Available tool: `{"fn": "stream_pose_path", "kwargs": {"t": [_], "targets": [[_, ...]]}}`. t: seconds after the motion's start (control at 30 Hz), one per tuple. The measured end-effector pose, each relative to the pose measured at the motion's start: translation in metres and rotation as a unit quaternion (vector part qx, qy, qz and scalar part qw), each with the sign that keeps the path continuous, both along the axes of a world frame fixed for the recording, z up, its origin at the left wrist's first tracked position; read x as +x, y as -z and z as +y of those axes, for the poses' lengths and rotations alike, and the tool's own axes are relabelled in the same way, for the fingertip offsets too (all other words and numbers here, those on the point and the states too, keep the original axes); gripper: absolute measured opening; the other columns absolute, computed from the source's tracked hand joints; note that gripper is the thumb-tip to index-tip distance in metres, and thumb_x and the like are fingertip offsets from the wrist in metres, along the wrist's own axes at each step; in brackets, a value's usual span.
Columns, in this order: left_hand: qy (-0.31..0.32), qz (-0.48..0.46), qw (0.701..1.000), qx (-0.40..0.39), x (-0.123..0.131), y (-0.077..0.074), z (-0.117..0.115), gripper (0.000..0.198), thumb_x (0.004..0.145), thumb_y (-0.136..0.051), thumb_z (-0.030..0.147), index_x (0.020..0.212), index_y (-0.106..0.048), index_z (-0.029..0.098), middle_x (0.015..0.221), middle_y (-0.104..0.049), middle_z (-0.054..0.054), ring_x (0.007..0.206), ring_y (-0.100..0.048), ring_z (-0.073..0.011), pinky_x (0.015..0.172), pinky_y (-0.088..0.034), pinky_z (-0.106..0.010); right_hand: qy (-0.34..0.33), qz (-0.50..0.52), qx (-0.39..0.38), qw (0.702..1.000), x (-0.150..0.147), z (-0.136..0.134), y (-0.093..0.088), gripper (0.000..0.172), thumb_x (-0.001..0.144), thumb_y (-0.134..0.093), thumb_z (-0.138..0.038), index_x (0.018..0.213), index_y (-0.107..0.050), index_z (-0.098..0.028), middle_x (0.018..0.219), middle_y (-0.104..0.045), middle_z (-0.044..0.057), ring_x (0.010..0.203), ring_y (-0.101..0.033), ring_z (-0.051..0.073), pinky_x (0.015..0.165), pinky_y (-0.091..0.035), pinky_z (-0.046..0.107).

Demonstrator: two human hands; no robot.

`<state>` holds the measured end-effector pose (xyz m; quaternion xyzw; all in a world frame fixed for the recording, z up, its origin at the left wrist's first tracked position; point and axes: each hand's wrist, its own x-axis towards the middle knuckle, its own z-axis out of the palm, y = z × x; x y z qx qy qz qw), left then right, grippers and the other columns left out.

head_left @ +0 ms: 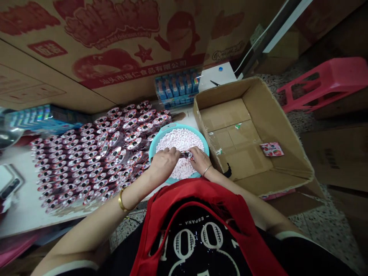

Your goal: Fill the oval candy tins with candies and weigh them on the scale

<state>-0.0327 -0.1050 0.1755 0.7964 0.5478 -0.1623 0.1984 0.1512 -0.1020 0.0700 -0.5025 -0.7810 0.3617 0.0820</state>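
Note:
A turquoise basin (pixel 154 142) full of small pale pink candy pieces (pixel 184 138) sits in front of my body. Above the candy, my left hand (pixel 166 161) and my right hand (pixel 200 159) meet around a small printed candy container (pixel 186 155). Its top is patterned in red and white with a dark spot. Fingers of both hands are closed on its two ends, and they cover much of it. Left of the basin, many similar containers (pixel 92 161) with oval tops and dark round holes stand in tight rows on the white table (pixel 23 209).
To the right stands an open cardboard box (pixel 281 134) holding a red printed packet (pixel 271 149) and scraps. Blue packages (pixel 178 88) stand behind the basin, with more blue packages (pixel 48 119) at the left. A pink stool (pixel 330 80) is at far right; large printed cartons (pixel 115 50) form the back.

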Motion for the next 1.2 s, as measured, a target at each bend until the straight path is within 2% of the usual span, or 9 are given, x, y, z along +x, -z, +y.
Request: {"fn": "stream_pose_path", "kwargs": {"t": [0.1,0.27,0.43,0.57,0.67,0.77,1.0,1.1,1.2], "targets": [[-0.052,-0.019,0.998,-0.009,-0.027,0.021,0.002,0.02,0.091,-0.037,0.014,0.1,-0.055,0.015,0.099,-0.057,-0.011,0.091,-0.058,-0.0228,0.078,-0.046,-0.034,0.016,0.017,-0.004,1.0,0.007,-0.001,0.003,0.033,0.077,-0.052,-0.007,0.108,-0.051,-0.021,0.109,-0.055,0.01,0.102,-0.053,0.025,0.091,-0.044,0.039],[-0.127,-0.038,0.99,-0.057,-0.059,0.095,-0.004,0.024,0.087,-0.035,0.007,0.096,-0.056,0.012,0.098,-0.057,-0.015,0.091,-0.059,-0.025,0.08,-0.046,-0.038,0.017,0.056,-0.018,0.998,0.024,-0.006,-0.001,0.038,0.076,-0.05,-0.007,0.112,-0.05,-0.02,0.11,-0.056,0.01,0.104,-0.054,0.023,0.09,-0.046,0.037],[-0.12,-0.134,0.981,-0.079,-0.015,0.159,-0.006,0.02,0.085,-0.044,0.013,0.101,-0.056,0.016,0.103,-0.059,-0.01,0.097,-0.057,-0.0211,0.087,-0.045,-0.033,-0.012,0.098,-0.041,0.994,0.035,-0.014,-0.007,0.038,0.075,-0.052,-0.009,0.112,-0.051,-0.022,0.111,-0.057,0.008,0.106,-0.055,0.022,0.093,-0.046,0.035],[-0.13,-0.206,0.967,-0.073,0.02,0.181,-0.003,0.024,0.083,-0.042,0.01,0.102,-0.055,0.015,0.101,-0.061,-0.01,0.094,-0.056,-0.0194,0.087,-0.045,-0.032,-0.021,0.122,-0.068,0.99,0.04,-0.023,-0.006,0.039,0.076,-0.052,-0.01,0.114,-0.052,-0.021,0.111,-0.06,0.009,0.106,-0.057,0.022,0.095,-0.046,0.037],[-0.132,-0.253,0.956,-0.067,0.017,0.179,-0.004,0.026,0.082,-0.043,0.012,0.105,-0.054,0.015,0.1,-0.061,-0.008,0.091,-0.056,-0.0182,0.085,-0.046,-0.031,-0.015,0.122,-0.075,0.99,0.041,-0.026,-0.003,0.039,0.077,-0.053,-0.012,0.115,-0.053,-0.021,0.11,-0.062,0.008,0.104,-0.059,0.022,0.093,-0.047,0.037],[-0.127,-0.283,0.949,-0.057,-0.005,0.162,-0.006,0.024,0.083,-0.046,0.017,0.105,-0.053,0.016,0.099,-0.06,-0.007,0.091,-0.056,-0.0182,0.084,-0.046,-0.031,-0.008,0.12,-0.069,0.99,0.04,-0.026,-0.001,0.039,0.078,-0.054,-0.014,0.116,-0.053,-0.021,0.111,-0.062,0.009,0.105,-0.059,0.022,0.093,-0.047,0.037],[-0.088,-0.297,0.951,-0.026,-0.057,0.09,-0.008,0.021,0.087,-0.045,0.02,0.107,-0.052,0.017,0.1,-0.058,-0.008,0.091,-0.054,-0.0177,0.084,-0.045,-0.03,0.004,0.109,-0.045,0.993,0.025,-0.017,0.01,0.037,0.079,-0.053,-0.012,0.115,-0.053,-0.02,0.111,-0.063,0.009,0.105,-0.058,0.022,0.091,-0.047,0.036],[-0.031,-0.249,0.967,-0.032,-0.056,0.063,-0.009,0.019,0.089,-0.043,0.021,0.105,-0.052,0.018,0.098,-0.058,-0.007,0.09,-0.055,-0.0183,0.082,-0.045,-0.03,0.006,0.099,-0.036,0.994,0.017,-0.012,0.014,0.036,0.079,-0.053,-0.011,0.114,-0.053,-0.019,0.111,-0.062,0.01,0.105,-0.057,0.022,0.091,-0.046,0.037],[-0.007,-0.146,0.989,-0.037,-0.038,0.044,-0.01,0.015,0.091,-0.042,0.021,0.099,-0.054,0.017,0.096,-0.058,-0.009,0.09,-0.057,-0.0204,0.079,-0.045,-0.031,0.002,0.091,-0.03,0.995,0.01,-0.009,0.015,0.037,0.078,-0.054,-0.01,0.113,-0.053,-0.018,0.111,-0.062,0.011,0.105,-0.056,0.024,0.092,-0.045,0.039]]}}
